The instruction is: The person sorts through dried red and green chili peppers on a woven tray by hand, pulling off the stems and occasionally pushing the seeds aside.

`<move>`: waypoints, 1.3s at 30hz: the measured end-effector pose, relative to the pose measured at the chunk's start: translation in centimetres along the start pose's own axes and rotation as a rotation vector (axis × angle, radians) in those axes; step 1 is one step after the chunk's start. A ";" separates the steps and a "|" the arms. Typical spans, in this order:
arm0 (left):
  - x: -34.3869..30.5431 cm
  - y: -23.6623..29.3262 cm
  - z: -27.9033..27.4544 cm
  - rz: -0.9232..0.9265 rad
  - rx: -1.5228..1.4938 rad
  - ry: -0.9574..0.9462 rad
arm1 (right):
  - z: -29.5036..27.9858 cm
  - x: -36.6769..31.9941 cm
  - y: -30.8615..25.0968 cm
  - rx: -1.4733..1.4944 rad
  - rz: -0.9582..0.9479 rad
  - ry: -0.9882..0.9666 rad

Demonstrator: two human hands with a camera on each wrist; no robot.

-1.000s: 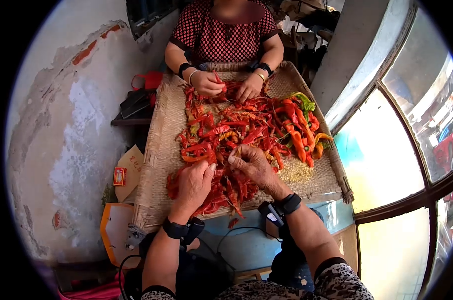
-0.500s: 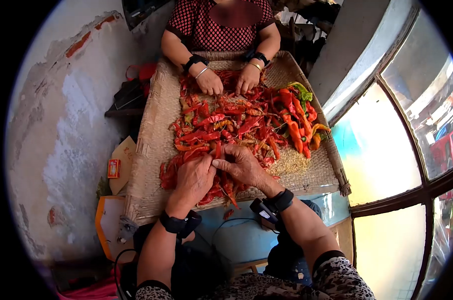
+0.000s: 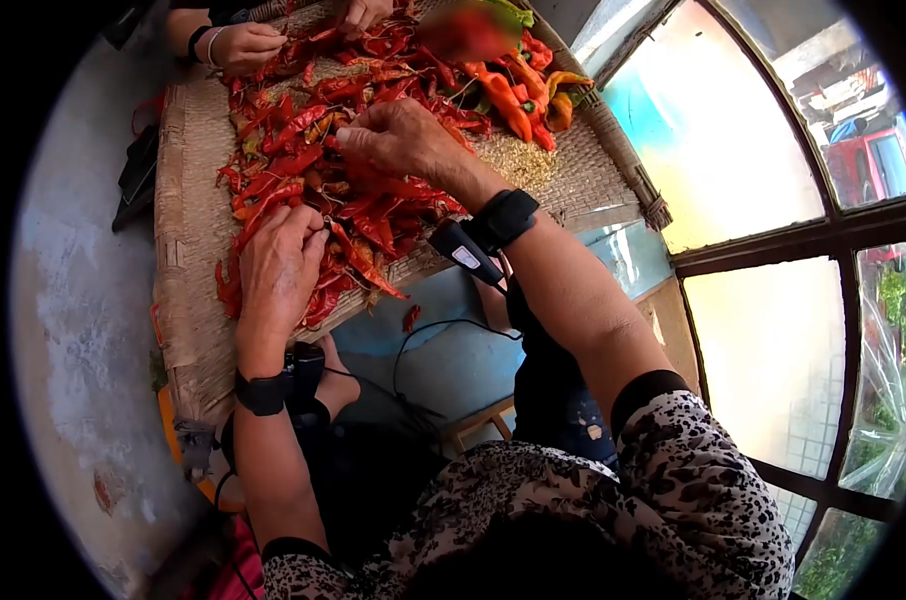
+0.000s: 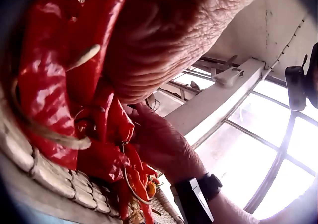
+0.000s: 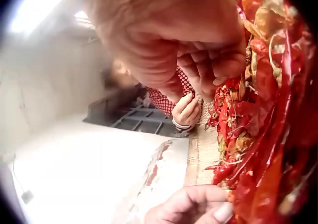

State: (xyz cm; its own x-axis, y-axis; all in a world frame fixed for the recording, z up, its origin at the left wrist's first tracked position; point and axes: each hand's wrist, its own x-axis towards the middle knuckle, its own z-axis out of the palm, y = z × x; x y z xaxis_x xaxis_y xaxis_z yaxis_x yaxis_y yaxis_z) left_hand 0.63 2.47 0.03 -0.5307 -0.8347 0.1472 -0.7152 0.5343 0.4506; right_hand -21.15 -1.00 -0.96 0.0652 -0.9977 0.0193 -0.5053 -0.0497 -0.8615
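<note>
Dried red chili peppers (image 3: 373, 225) lie heaped on a woven tray (image 3: 188, 330). At the near left part of the heap is my left hand (image 3: 283, 265), its fingers bent down at the peppers. I cannot tell whether it holds one. Glossy red chilies (image 4: 47, 80) with pale stems fill the space beneath that palm in the left wrist view. My right hand (image 3: 408, 140) is over the middle of the heap, fingers loosely bent; nothing shows between them in the right wrist view, where curled chilies (image 5: 263, 134) lie beside the hand.
Across the tray, another person's hands (image 3: 248, 47) are at the far peppers. Plumper orange-red peppers (image 3: 513, 95) sit at the far right, with pale seeds (image 3: 523, 165) scattered nearby. A framed window (image 3: 763, 350) stands to the right; a cable (image 3: 403, 365) hangs below the tray.
My hands have parted: the left is at the near left of the heap, the right farther forward. The upright red chili between them is no longer seen there. The head view has swung right and down.
</note>
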 end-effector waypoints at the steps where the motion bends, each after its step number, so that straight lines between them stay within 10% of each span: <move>1: 0.1 -0.2 0.1 0.009 -0.002 -0.012 | 0.9 -0.4 -0.5 -0.310 -0.047 -0.059; 10: -0.4 0.0 0.4 0.075 0.133 0.110 | 3.5 -1.4 -0.5 -0.632 -0.244 -0.134; 16: -0.4 -0.5 0.0 0.035 0.090 0.031 | 1.6 -1.1 -0.4 -0.151 -0.348 0.069; 23: -0.4 0.1 -0.3 -0.038 0.106 -0.002 | 0.3 0.3 -0.4 0.855 0.106 -0.008; 30: -0.4 0.2 -0.2 0.002 0.127 0.009 | -0.6 1.3 0.7 1.212 0.257 -0.048; 39: -0.5 0.7 0.1 -0.010 0.140 0.053 | -2.8 2.9 4.0 1.923 0.323 0.550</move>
State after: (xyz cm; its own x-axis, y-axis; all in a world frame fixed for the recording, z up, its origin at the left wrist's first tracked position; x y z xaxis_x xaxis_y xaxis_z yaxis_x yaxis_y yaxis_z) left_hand 0.35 3.23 0.14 -0.5009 -0.8441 0.1913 -0.7791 0.5360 0.3252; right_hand -25.39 -4.22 -2.98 -0.2260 -0.8820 -0.4134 0.9706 -0.1679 -0.1725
